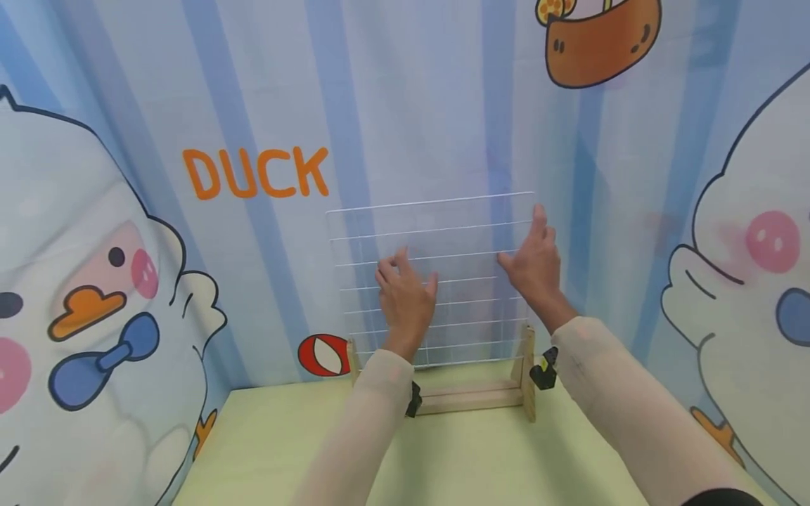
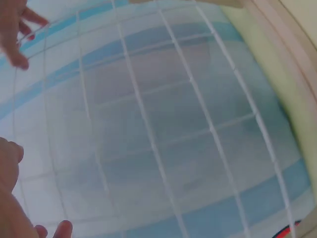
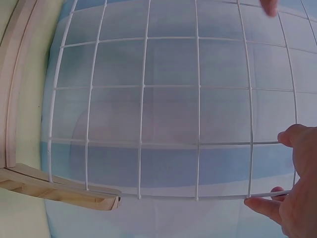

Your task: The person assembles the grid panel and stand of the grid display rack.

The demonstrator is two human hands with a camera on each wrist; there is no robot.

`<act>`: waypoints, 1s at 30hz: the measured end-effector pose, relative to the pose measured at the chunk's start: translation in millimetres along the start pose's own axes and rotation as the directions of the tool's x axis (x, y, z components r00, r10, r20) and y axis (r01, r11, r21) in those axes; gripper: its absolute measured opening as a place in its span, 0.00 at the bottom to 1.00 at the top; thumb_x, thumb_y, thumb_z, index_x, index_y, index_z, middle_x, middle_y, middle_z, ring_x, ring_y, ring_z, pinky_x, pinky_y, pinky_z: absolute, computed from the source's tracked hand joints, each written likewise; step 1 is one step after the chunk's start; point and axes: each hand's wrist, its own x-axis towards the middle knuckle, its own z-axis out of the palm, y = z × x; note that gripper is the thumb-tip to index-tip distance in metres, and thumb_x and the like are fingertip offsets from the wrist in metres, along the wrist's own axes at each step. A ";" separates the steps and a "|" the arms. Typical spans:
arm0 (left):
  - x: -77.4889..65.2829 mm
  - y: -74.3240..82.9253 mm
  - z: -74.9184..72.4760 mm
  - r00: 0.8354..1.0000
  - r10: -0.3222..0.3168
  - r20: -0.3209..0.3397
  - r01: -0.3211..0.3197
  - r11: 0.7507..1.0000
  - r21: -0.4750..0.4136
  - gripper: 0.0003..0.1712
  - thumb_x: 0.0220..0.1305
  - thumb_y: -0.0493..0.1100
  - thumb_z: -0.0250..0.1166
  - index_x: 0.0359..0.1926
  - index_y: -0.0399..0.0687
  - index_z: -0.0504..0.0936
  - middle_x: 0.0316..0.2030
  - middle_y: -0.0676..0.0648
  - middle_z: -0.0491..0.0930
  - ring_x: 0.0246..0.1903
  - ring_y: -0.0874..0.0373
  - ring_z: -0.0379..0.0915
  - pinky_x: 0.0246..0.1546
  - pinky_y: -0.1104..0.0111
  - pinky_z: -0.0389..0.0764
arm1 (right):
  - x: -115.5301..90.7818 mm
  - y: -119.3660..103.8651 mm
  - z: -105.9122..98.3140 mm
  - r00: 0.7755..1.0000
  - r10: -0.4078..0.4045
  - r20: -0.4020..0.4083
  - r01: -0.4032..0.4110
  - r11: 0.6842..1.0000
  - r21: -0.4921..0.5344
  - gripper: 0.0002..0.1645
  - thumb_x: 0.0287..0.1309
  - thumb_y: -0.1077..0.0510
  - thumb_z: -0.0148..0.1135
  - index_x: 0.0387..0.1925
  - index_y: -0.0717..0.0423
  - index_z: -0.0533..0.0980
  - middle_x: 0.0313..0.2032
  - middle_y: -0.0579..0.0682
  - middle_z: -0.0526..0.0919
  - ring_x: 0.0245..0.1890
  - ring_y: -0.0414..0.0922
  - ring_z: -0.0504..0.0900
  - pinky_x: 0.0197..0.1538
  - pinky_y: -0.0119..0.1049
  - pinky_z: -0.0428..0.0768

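A white wire grid panel (image 1: 468, 282) stands upright in a wooden stand (image 1: 471, 401), its lower part between the two wooden side pieces. My right hand (image 1: 536, 263) holds the panel's right edge. In the right wrist view, the thumb (image 3: 292, 135) lies at a wire and the fingers (image 3: 265, 207) are at the edge wire. My left hand (image 1: 405, 299) hovers in front of the grid's middle, fingers loosely bent and holding nothing. Part of that hand (image 2: 10, 198) shows at the left wrist view's lower left; whether it touches a wire I cannot tell.
The stand rests on a pale yellow tabletop (image 1: 278, 436). Close behind the grid hangs a blue-and-white striped curtain (image 1: 418, 105) with duck prints on both sides. Small black devices (image 1: 544, 369) sit by the wrists.
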 end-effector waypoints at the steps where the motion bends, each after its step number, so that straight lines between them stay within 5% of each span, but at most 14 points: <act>1: 3.8 -3.4 -5.7 1.000 -0.013 -0.011 0.013 1.000 -0.009 0.39 0.61 0.49 0.72 0.68 0.51 0.63 0.56 0.38 0.68 0.54 0.42 0.68 0.35 0.52 0.81 | -0.8 0.1 0.0 1.000 0.003 0.003 -0.003 1.000 0.006 0.64 0.56 0.57 0.74 0.81 0.43 0.41 0.62 0.68 0.69 0.53 0.67 0.78 0.56 0.61 0.80; 7: 30.5 -23.8 -41.3 0.989 -0.119 -0.090 0.121 0.992 0.020 0.39 0.59 0.34 0.61 0.70 0.47 0.60 0.60 0.35 0.62 0.54 0.39 0.63 0.37 0.50 0.75 | -5.0 -0.7 1.2 1.000 0.009 0.026 -0.010 1.000 0.019 0.63 0.57 0.58 0.73 0.81 0.43 0.40 0.63 0.67 0.69 0.52 0.66 0.78 0.56 0.60 0.80; 13: 52.9 -36.8 -66.5 0.963 -0.266 0.045 0.265 0.964 0.019 0.53 0.58 0.36 0.66 0.78 0.54 0.46 0.66 0.37 0.53 0.59 0.38 0.55 0.44 0.47 0.71 | -3.2 -2.0 -2.1 1.000 -0.003 0.018 0.003 1.000 0.017 0.63 0.57 0.57 0.73 0.81 0.43 0.40 0.62 0.68 0.69 0.52 0.66 0.77 0.55 0.61 0.79; 20: 56.6 -51.2 -63.1 0.931 -0.320 0.179 0.339 0.937 -0.087 0.59 0.60 0.38 0.72 0.80 0.58 0.42 0.66 0.37 0.54 0.63 0.39 0.55 0.42 0.47 0.74 | -3.5 0.4 -4.5 1.000 0.012 0.025 -0.012 0.999 0.033 0.64 0.57 0.58 0.74 0.81 0.42 0.39 0.64 0.67 0.68 0.55 0.67 0.76 0.59 0.62 0.78; 30: 56.0 -62.3 -59.0 0.949 -0.276 0.154 0.298 0.945 -0.139 0.55 0.61 0.39 0.73 0.78 0.56 0.46 0.63 0.35 0.60 0.60 0.38 0.61 0.39 0.46 0.77 | -3.8 0.6 -3.8 1.000 0.012 0.026 -0.013 0.999 0.034 0.63 0.57 0.58 0.73 0.81 0.43 0.41 0.65 0.68 0.67 0.55 0.67 0.77 0.59 0.62 0.78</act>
